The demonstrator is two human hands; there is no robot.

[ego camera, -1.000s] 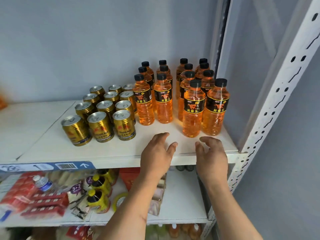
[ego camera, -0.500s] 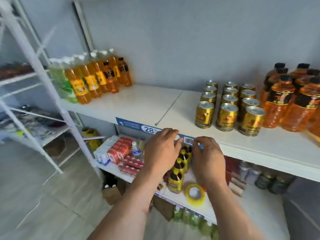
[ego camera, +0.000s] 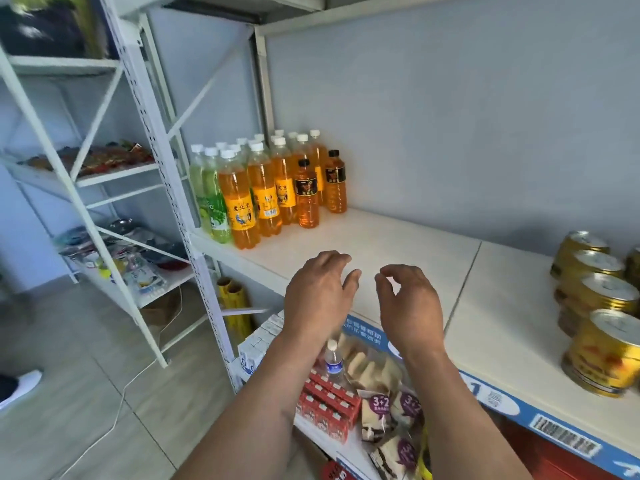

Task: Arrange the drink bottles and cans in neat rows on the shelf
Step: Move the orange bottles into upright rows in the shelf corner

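Note:
On the white shelf (ego camera: 398, 244), a cluster of white-capped orange soda bottles (ego camera: 263, 188) and green soda bottles (ego camera: 211, 199) stands at the far left. Two black-capped orange bottles (ego camera: 307, 195) stand just right of them. Gold cans (ego camera: 602, 299) line up in a row at the right edge. My left hand (ego camera: 318, 292) and my right hand (ego camera: 408, 303) hover side by side over the shelf's front edge, fingers apart and slightly curled, holding nothing.
A lower shelf holds red cartons (ego camera: 325, 403), a small water bottle (ego camera: 333, 362) and snack packs (ego camera: 391, 414). A white upright post (ego camera: 166, 174) bounds the shelf on the left. Another rack (ego camera: 114, 174) with goods stands further left, over tiled floor (ego camera: 69, 375).
The view has swung left: the black-capped bottle rows are out of sight and the soda bottles sit nearer the centre. Both hands have risen from below the shelf edge to above it.

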